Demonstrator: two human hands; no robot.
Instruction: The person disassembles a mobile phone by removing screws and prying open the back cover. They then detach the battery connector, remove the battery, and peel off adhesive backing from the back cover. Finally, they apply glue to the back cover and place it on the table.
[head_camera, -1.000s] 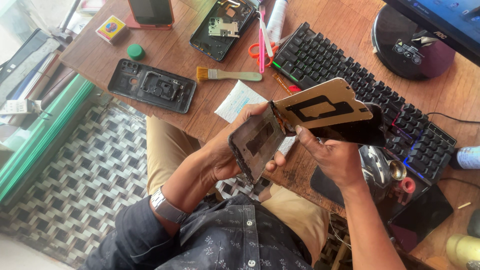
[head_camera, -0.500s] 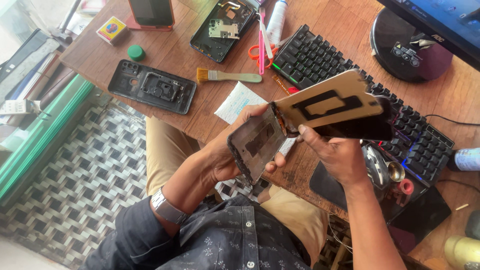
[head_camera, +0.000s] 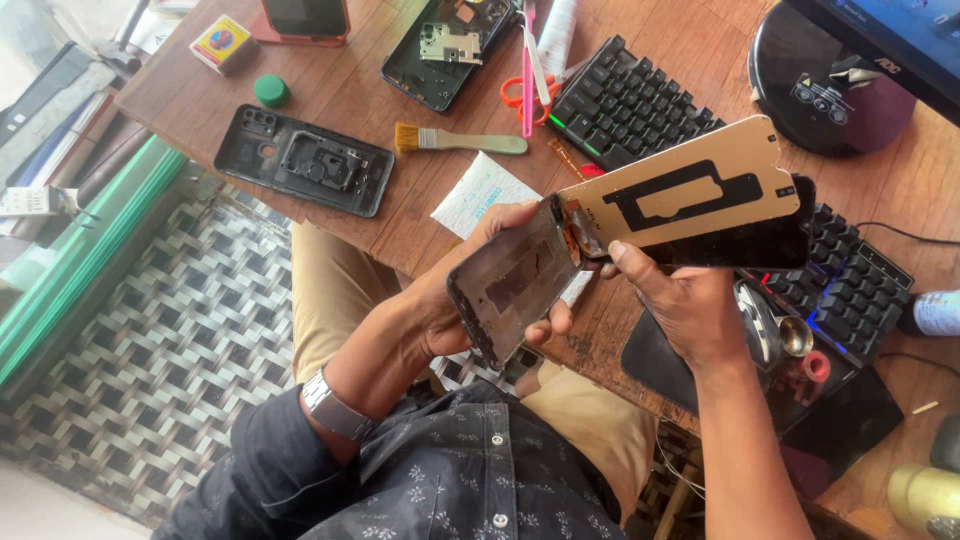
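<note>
Head view: left hand closed around a bare phone frame, fingers wrapped behind it and thumb along its near edge, held tilted in the air just off the near-left corner of the keyboard. Right hand gripping the detached display panel, thumb pressed on its underside close to the frame and fingers hidden beneath, copper-coloured back with a black cut-out shape turned upward. Compared with half a second and a second ago: panel swung a little higher and further out over the near half of the keyboard, now lying flatter and more fully opened away from the frame. Still meeting the frame at one short end only, at a reddish patch there; cannot tell whether a cable or glue joins them. Frame itself hardly shifted, same tilt, same grip. Judged from that: separation of panel and frame well along, not shown as finished. Left of the keyboard on the wooden worktop, untouched by either hand: a small brush, a white sachet, a black back cover, a green cap. Beyond the keyboard's left end, orange-handled scissors and a second opened phone.
</note>
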